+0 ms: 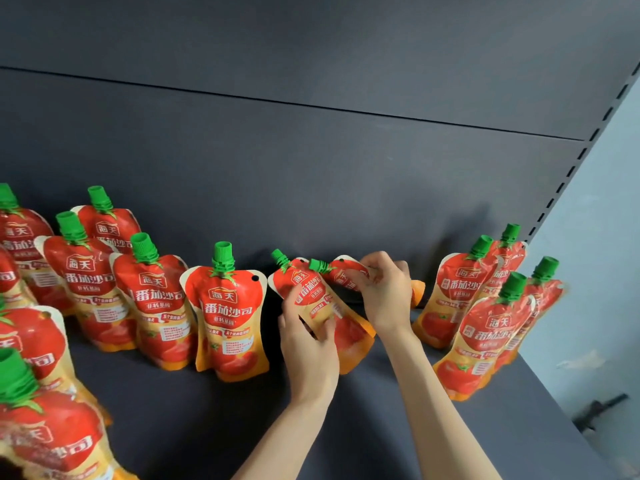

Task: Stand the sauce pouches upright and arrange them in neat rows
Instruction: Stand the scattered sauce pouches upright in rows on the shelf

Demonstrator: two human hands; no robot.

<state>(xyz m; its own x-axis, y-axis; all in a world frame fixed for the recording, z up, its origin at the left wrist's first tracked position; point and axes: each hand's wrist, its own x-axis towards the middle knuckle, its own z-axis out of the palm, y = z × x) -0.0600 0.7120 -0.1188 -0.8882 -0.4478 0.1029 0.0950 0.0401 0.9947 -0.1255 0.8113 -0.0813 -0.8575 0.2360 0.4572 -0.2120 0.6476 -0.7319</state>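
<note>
Nearest pouch [45, 427] is sitting at bottom left, blurred, green cap up. Left group [152, 299] of red pouches is standing upright behind it, in rough staggered rows running toward the back panel [311, 168]. Centre pouch [227, 317] is standing alone, upright, label facing out, just beside the left group.

Left hand [308, 344] is gripping the front tilted pouch [311, 292] around its lower body, fingers curled round it. That pouch is leaning left with its cap pointing up-left. Can't tell whether its base is touching the dark shelf [207, 410].

Right hand [384, 289] is pinching the rear pouch [343, 271] near its top edge, fingers curled on it. That pouch is lying nearly sideways behind the front one, cap pointing left, orange base sticking out past the wrist. Both held pouches are overlapping.

Right group [485, 337] of four pouches is standing by the slotted upright [571, 174], two in front and two behind, leaning slightly right, clear of the hands.
</note>
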